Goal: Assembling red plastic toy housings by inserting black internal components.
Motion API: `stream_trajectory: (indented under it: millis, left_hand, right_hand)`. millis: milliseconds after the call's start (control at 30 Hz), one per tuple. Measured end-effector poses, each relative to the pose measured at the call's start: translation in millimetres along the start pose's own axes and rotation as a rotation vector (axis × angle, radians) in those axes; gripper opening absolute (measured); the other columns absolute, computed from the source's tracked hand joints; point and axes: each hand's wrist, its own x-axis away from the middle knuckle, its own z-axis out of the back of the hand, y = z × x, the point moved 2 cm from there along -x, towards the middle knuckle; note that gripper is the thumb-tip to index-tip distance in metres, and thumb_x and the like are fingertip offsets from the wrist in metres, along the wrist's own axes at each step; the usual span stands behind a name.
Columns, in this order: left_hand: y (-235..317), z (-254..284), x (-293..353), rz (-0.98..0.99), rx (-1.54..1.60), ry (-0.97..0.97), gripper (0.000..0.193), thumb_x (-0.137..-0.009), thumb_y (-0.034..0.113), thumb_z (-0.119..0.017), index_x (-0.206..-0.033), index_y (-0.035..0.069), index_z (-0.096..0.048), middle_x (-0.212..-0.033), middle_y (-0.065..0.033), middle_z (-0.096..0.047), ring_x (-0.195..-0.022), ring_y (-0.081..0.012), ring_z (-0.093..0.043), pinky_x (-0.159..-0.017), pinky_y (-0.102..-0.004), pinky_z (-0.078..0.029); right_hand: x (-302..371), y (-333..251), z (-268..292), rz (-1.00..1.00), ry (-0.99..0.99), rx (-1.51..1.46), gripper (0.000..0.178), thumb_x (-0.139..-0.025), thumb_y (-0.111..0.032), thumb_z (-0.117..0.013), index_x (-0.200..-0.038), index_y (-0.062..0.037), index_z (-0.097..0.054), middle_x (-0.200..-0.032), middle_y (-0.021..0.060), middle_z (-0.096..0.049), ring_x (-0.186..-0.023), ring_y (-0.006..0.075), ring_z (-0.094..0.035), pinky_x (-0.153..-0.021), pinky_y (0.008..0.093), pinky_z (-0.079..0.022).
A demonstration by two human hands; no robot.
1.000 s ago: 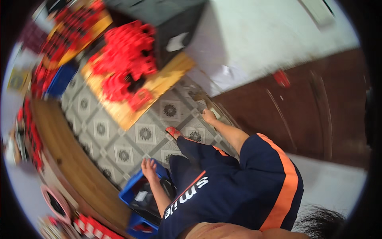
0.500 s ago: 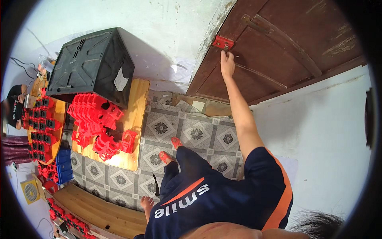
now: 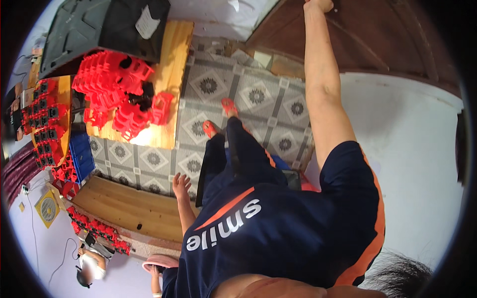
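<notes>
My right arm stretches up to the brown wooden door (image 3: 357, 44). My right hand (image 3: 319, 5) is at the top edge of the head view, against the door, with its fingers curled closed. Whatever those fingers grip is cut off by the edge. My left hand (image 3: 182, 186) hangs low beside my dark trousers, its fingers apart and nothing in it. Left of my feet, stacked red plastic frames (image 3: 112, 79) spill from a dark crate (image 3: 74, 37) lying on a wooden table (image 3: 171, 54).
A wooden bench (image 3: 124, 206) runs behind my left hand. More red and black parts (image 3: 47, 119) cover a table at the left, above a blue bin (image 3: 82, 156). Co-workers sit at the far left and lower left. A hand holds a pink round item (image 3: 161, 261).
The view has tipped down, so the door bolt has left the picture. My right hand has moved from the bolt to the top edge. My left hand has come up slightly, fingers spread.
</notes>
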Motion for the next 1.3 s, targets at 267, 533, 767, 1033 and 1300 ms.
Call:
stream_trajectory:
  millis: [267,533,767,1033,1300]
  left_hand:
    - [-30.9,72.3,-32.4,0.185,-0.144,-0.025,0.048,-0.088,0.017,-0.061,-0.133,0.012,-0.044,-0.117,-0.0117,-0.061,-0.097,-0.0262,-0.065,-0.072,-0.0351,-0.053]
    - [5.0,106.9,-71.3,0.1,-0.261,-0.035,0.048,-0.089,0.019,-0.059,-0.135,0.013,-0.043,-0.12,-0.013,-0.06,-0.099,-0.0266,-0.064,-0.075,-0.0375,-0.053]
    - [26.1,48.8,-43.3,0.026,-0.381,-0.087,0.048,-0.09,0.021,-0.059,-0.135,0.012,-0.044,-0.116,-0.0112,-0.062,-0.099,-0.0246,-0.064,-0.08,-0.0391,-0.051]
    - [-0.7,46.9,-10.0,0.076,-0.325,0.037,0.046,-0.086,0.023,-0.061,-0.13,0.014,-0.05,-0.11,-0.0055,-0.063,-0.093,-0.0194,-0.065,-0.072,-0.0322,-0.05]
    - [-62.0,57.6,12.2,0.071,-0.087,0.187,0.044,-0.09,0.022,-0.059,-0.132,0.013,-0.049,-0.112,-0.0069,-0.064,-0.089,-0.0185,-0.065,-0.069,-0.0304,-0.05]
  right_hand:
    - [171.0,4.5,197.8,0.103,-0.235,0.163,0.033,-0.091,-0.039,-0.047,-0.084,-0.0079,-0.055,-0.07,0.0061,-0.06,-0.057,0.0194,-0.058,-0.047,0.031,-0.044]
    - [354.6,-19.3,467.2,0.46,0.3,-0.043,0.036,-0.093,-0.038,-0.048,-0.12,-0.016,-0.058,-0.117,0.0039,-0.061,-0.11,0.0224,-0.054,-0.093,0.046,-0.04]
    - [409.0,-112.4,722.9,0.81,0.708,-0.333,0.042,-0.077,-0.048,-0.058,-0.092,-0.0091,-0.064,-0.092,0.0078,-0.068,-0.084,0.0227,-0.065,-0.08,0.0392,-0.053]
    - [414.4,-140.6,760.7,0.23,0.818,0.08,0.031,-0.082,-0.036,-0.06,-0.093,-0.008,-0.064,-0.087,0.0079,-0.066,-0.079,0.0225,-0.063,-0.072,0.0407,-0.052]
    - [372.6,-57.4,740.6,-0.376,0.741,0.684,0.026,-0.088,-0.032,-0.062,-0.094,-0.0076,-0.063,-0.086,0.0083,-0.064,-0.078,0.0235,-0.063,-0.068,0.0396,-0.052]
